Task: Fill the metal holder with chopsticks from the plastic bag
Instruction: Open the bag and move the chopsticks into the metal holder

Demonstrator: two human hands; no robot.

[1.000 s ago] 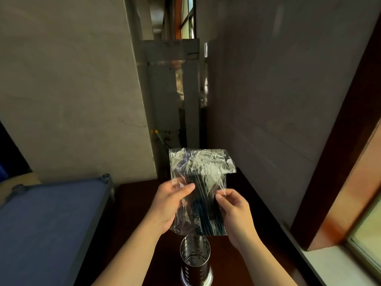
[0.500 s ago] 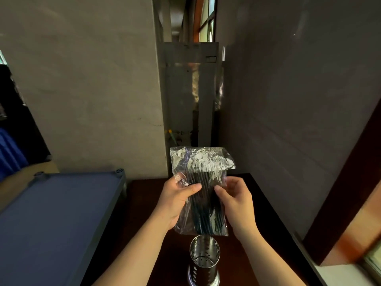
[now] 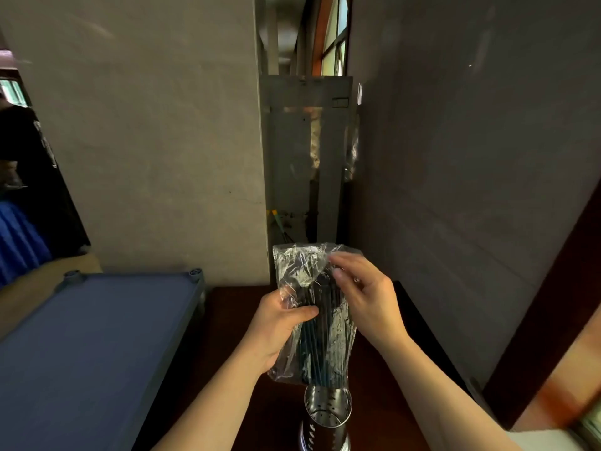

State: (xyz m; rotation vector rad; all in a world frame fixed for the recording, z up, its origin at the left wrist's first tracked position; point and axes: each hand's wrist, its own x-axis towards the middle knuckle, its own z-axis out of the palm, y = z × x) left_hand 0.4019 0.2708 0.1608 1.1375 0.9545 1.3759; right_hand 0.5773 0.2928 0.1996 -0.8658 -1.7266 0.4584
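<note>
Left hand: our left hand (image 3: 279, 323) grips the bag (image 3: 313, 307) around its middle, centre of the frame.
Right hand: our right hand (image 3: 364, 294) pinches the bag's top edge.
Chopsticks: the dark chopsticks (image 3: 320, 336) are all inside the bag.
Holder: the holder (image 3: 327, 418) stands on the bench (image 3: 383, 379), just below the bag, looking empty.
Progress: we judge nothing is transferred yet; opening and filling remain.

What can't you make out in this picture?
Head view only:
- Chopsticks: count unclear; crinkled bag glare and left hand cover them.
- Bag's mouth: right hand hides whether it is open.
- Holder: base cut off by the bottom edge.
</note>
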